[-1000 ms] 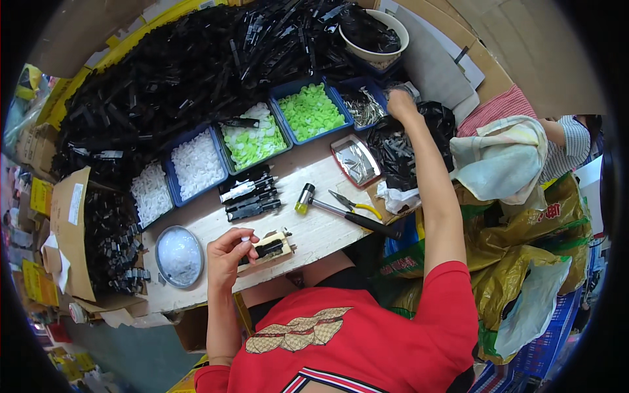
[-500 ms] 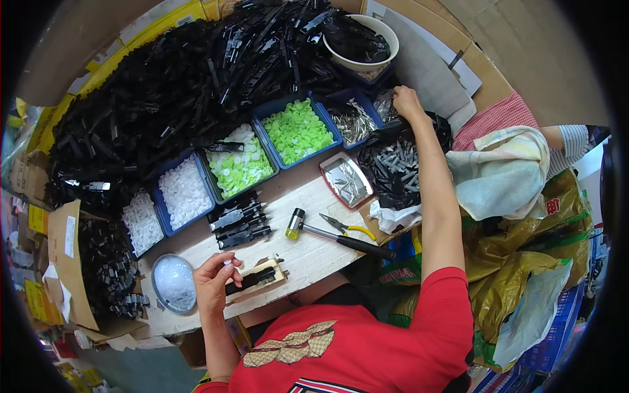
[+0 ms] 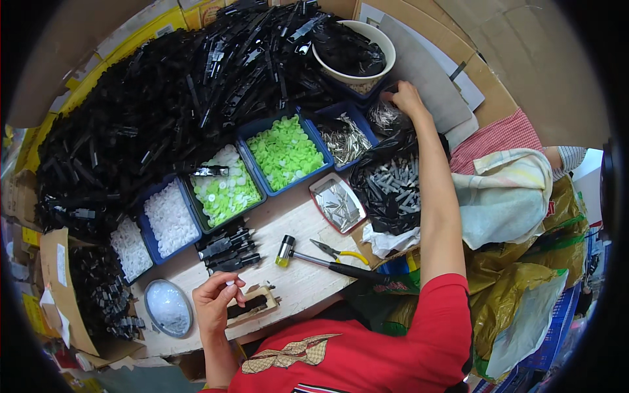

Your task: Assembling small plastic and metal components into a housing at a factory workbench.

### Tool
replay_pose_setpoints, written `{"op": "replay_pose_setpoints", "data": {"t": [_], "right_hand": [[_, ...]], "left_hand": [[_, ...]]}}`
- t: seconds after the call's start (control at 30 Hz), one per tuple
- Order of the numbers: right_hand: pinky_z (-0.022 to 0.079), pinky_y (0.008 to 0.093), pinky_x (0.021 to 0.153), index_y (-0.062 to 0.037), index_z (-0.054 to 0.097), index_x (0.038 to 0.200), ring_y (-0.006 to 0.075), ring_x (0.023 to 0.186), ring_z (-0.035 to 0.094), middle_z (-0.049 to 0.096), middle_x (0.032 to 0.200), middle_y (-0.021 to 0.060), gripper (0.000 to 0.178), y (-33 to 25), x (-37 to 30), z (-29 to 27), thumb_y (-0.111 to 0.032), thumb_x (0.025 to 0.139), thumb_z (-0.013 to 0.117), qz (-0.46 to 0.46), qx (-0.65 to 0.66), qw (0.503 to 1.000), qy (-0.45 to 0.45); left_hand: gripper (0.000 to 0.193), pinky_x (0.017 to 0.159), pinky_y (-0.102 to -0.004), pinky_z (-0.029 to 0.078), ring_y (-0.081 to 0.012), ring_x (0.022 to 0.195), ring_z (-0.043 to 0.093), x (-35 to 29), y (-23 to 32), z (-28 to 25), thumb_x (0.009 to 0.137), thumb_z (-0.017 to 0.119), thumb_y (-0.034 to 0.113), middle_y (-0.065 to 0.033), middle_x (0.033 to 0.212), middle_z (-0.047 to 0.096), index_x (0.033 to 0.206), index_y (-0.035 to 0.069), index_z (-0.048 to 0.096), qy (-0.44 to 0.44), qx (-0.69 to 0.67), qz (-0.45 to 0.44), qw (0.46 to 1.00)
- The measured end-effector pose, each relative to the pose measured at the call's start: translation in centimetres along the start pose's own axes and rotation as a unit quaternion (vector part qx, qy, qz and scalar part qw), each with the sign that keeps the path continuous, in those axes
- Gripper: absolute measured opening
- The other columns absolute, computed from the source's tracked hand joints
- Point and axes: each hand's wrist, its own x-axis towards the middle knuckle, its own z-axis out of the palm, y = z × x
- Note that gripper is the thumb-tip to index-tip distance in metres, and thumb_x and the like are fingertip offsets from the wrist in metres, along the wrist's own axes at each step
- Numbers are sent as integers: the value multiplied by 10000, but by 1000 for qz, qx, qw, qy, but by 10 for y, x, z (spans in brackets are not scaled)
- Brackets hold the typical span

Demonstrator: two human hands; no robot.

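Observation:
My left hand (image 3: pixel 217 302) is closed in a pinch on a small white plastic piece (image 3: pixel 230 283). It hovers beside a cream-coloured jig (image 3: pixel 270 302) at the table's near edge, with a long black part (image 3: pixel 247 306) lying in it. Far to the right, my right hand (image 3: pixel 409 100) reaches into a dark plastic bag of small shiny metal pieces (image 3: pixel 384 118). Its fingers curl together there, their tips partly hidden; what they grip does not show. Several black assembled parts (image 3: pixel 229 249) lie in a row just beyond the jig.
Bins of white pieces (image 3: pixel 171 216), green discs (image 3: pixel 285 154) and metal pins (image 3: pixel 344 141) curve behind, before a heap of black parts (image 3: pixel 151 124). A hammer (image 3: pixel 327 263), pliers (image 3: pixel 337 251), metal tray (image 3: pixel 337 202) and round dish (image 3: pixel 169 309) lie on the table (image 3: pixel 288 219).
The whole view has shifted slightly, the bins moving left and down. My right hand stays at the bag of metal pieces; my left keeps its pinch on the white piece.

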Motion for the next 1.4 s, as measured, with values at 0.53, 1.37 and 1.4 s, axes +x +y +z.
{"op": "replay_pose_setpoints", "data": {"t": [0.53,1.37,1.4], "right_hand": [[481,360,698,6,655,862,262,766,630,651,806,167,405,5,14,-1,-308,607,679,33,-8,996,-87],[474,478,718,39,616,751,403,824,593,593,886,257,166,-36,-13,-49,-61,731,485,1,-142,973,182],[470,478,724,48,613,780,399,831,592,594,885,260,182,-30,-12,-44,-68,743,477,4,-161,969,187]], "left_hand": [[177,480,-264,488,-174,579,584,10,-4,2,789,612,25,-143,814,597,953,-42,613,-10,-32,0,999],[189,478,-256,486,-159,579,575,-5,4,-14,797,592,24,-137,817,603,976,-37,601,20,-43,16,999],[185,474,-257,483,-159,574,575,-4,4,-13,795,591,25,-137,810,602,968,-38,602,29,-43,13,999]]}}
